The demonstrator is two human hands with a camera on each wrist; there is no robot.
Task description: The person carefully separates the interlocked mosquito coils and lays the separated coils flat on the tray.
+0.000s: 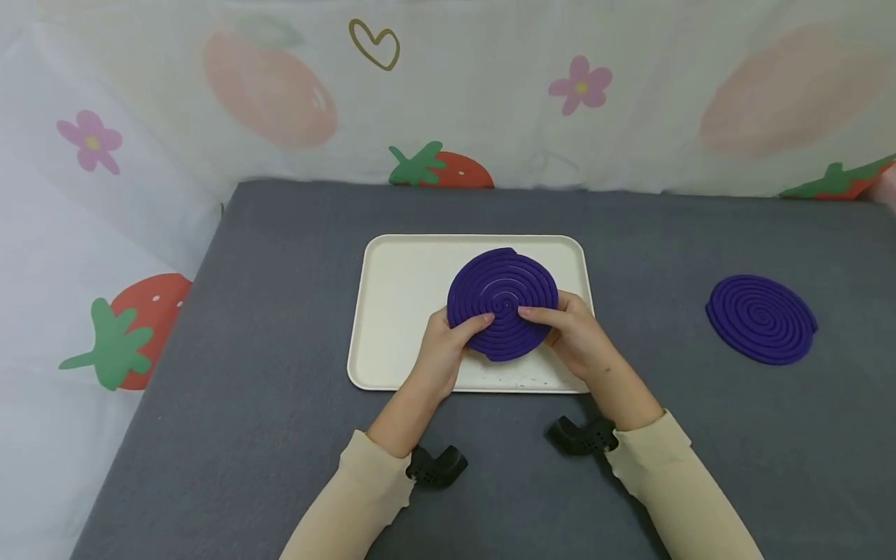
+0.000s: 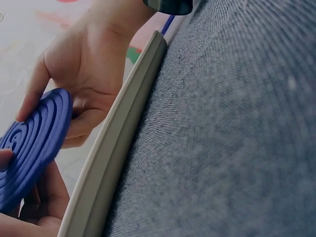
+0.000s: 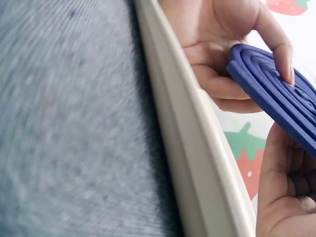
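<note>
Both hands grip a purple spiral coaster (image 1: pixel 505 280), a flat round disc like a wound cord, over the cream tray (image 1: pixel 399 311). My left hand (image 1: pixel 442 350) has its thumb on the upper face at the disc's lower left, with the fingers underneath. From the right side my right hand (image 1: pixel 577 334) pinches the disc the same way, thumb near the centre. Both wrist views show the disc (image 2: pixel 44 133) tilted above the tray's rim (image 3: pixel 187 118), with curled fingers beneath it. A second purple spiral coaster (image 1: pixel 761 319) lies flat on the table at the right.
A dark grey cloth (image 1: pixel 245 327) covers the table under the tray. Small dark specks lie on the tray near its front right edge. Behind the table and at its left hangs a white curtain (image 1: pixel 455 93) printed with fruit and flowers. Black wrist cameras (image 1: pixel 437 467) sit at both cuffs.
</note>
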